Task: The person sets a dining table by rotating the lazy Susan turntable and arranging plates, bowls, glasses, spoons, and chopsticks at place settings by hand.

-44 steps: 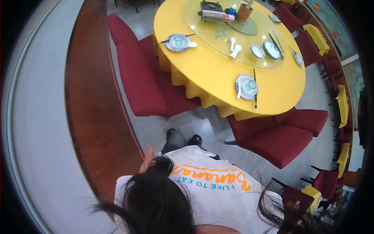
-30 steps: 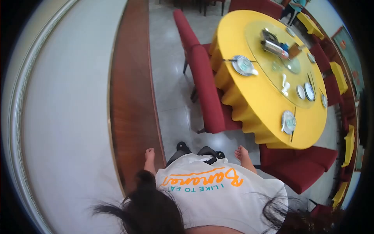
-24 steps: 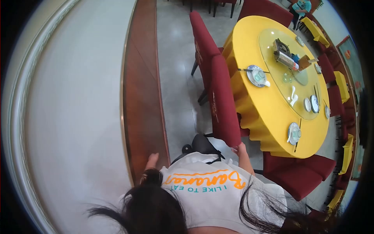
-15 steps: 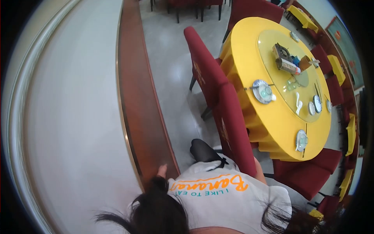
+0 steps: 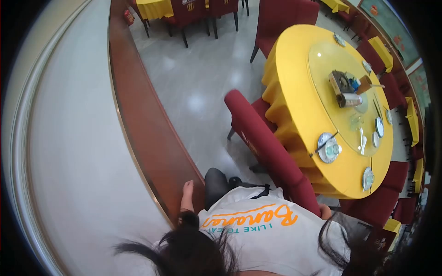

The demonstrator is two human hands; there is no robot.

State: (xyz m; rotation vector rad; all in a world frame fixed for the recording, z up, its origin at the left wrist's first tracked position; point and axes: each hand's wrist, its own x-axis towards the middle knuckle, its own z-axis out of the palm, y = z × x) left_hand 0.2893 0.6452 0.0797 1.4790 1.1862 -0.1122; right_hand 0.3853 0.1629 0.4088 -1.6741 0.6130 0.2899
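Note:
My left hand (image 5: 188, 187) hangs low beside my body in front of the brown wall panel (image 5: 147, 115), apart from it as far as I can see. Its fingers look loosely curled, with nothing visible in them. On the other side, a bit of my right arm or hand (image 5: 325, 211) shows at the near end of a dark red chair back (image 5: 271, 156). The fingers there are hidden, so I cannot tell whether they grip it. My white T-shirt (image 5: 253, 234) with orange and teal lettering fills the bottom, partly covered by dark hair.
A round table with a yellow cloth (image 5: 294, 69) stands at the right. Its glass turntable (image 5: 322, 55) bears a portable stove (image 5: 340, 83). Plates with glasses and chopsticks (image 5: 328, 148) line the rim. More red chairs (image 5: 285, 18) stand around. Grey floor (image 5: 184, 78) lies between panel and table.
My view has moved forward along the wall; more floor, chairs and a far table show ahead. The near chair back now sits lower in view. My left hand has swung slightly up and left.

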